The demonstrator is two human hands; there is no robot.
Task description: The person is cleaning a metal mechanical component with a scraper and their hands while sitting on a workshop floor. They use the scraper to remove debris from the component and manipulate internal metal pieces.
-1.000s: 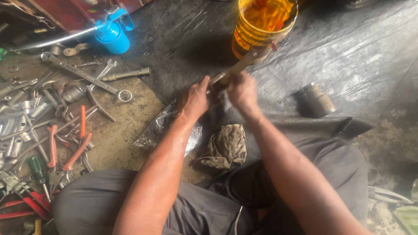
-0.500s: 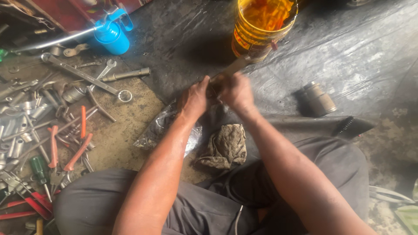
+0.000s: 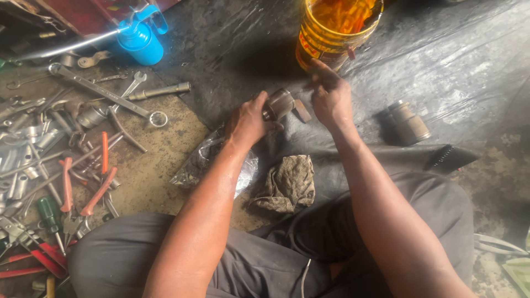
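Observation:
My left hand (image 3: pixel 249 120) grips a short metal cylinder part (image 3: pixel 280 103) over the black plastic sheet. My right hand (image 3: pixel 330 95) hovers just right of it, fingers bent, touching the rim of the yellow bucket (image 3: pixel 326 41) of amber liquid; whether it holds anything is unclear. A small wooden-looking piece (image 3: pixel 301 110) lies between the hands. A dirty rag (image 3: pixel 287 183) rests below, by my knees.
A second metal cylinder (image 3: pixel 409 121) stands on the sheet to the right. Left lie several wrenches (image 3: pixel 102 92), sockets, orange-handled pliers (image 3: pixel 83 182), screwdrivers and a blue oil can (image 3: pixel 139 37). A clear plastic bag (image 3: pixel 204 160) sits under my left forearm.
The long tool that both hands held against the part is gone from them. My right hand has lifted off toward the bucket, and the left hand now holds the cylinder alone.

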